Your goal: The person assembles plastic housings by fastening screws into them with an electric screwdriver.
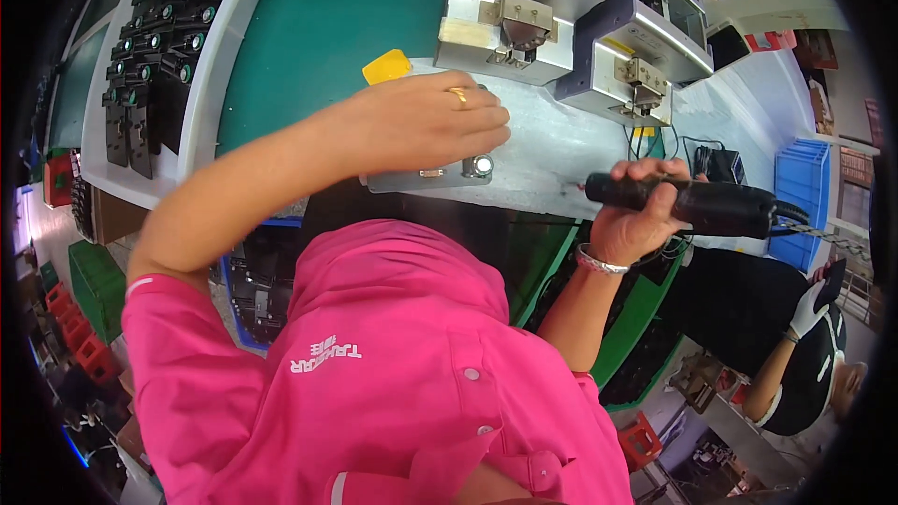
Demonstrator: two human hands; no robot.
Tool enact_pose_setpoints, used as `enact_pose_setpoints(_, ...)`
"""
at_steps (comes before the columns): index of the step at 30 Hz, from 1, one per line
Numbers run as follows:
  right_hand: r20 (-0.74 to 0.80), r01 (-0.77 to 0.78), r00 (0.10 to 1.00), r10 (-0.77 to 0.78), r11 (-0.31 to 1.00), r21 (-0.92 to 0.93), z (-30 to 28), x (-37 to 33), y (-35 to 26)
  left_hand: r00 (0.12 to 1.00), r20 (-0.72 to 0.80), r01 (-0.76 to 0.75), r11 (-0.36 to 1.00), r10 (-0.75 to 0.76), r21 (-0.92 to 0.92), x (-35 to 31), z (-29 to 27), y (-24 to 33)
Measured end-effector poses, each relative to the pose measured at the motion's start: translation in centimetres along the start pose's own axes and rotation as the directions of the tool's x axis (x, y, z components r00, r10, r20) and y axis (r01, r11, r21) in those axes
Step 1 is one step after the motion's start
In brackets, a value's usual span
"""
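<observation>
Black power screwdriver (734, 208): we find it gripped in the right hand (641, 215), nose pointing left by the metal bench top (543, 145). We note the left hand (435, 122) curled, fingers together, over a grey fixture (402, 183) there; we cannot tell whether it pinches anything.

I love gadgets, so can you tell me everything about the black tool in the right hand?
The black tool is long and rounded, like a thick tube, and looks like plastic. The right hand grips it, fingers and thumb wrapped around its front part. It lies nearly sideways, its front pointing left, with a thin, blurry tip. A dark cord comes out of its back end. I can't tell whether it's running.
</observation>
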State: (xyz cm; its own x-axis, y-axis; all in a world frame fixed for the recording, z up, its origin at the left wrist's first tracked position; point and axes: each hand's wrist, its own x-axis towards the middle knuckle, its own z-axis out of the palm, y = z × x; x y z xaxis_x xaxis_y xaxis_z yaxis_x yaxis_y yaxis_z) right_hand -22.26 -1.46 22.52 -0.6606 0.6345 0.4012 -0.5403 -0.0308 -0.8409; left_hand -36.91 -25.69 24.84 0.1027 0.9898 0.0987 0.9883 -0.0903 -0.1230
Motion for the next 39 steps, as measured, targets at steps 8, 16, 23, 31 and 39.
enact_pose_setpoints(8,0.11,0.0,0.994,0.008,0.998,-0.067,4.4,1.7,-2.7,0.636,0.081,0.712,0.543,-0.768,-0.446,-5.0,0.0,5.7)
enact_pose_setpoints(16,0.321,0.119,0.945,-0.062,0.98,-0.161,9.4,4.5,-3.5,0.589,0.079,0.72,0.479,-0.804,-0.502,-5.0,1.1,5.4)
enact_pose_setpoints(23,0.302,0.068,0.952,-0.044,0.995,-0.071,13.4,5.8,-3.5,0.613,-0.015,0.642,0.509,-0.79,-0.573,-5.2,2.2,4.9)
enact_pose_setpoints(31,0.216,0.194,0.956,-0.198,0.98,0.041,15.8,7.4,-2.0,0.614,-0.04,0.664,0.544,-0.788,-0.513,-5.0,2.4,5.4)
enact_pose_setpoints(39,0.224,0.141,0.957,-0.182,0.972,0.188,16.5,7.0,-0.5,0.612,-0.043,0.666,0.544,-0.79,-0.51,-5.0,2.4,5.3)
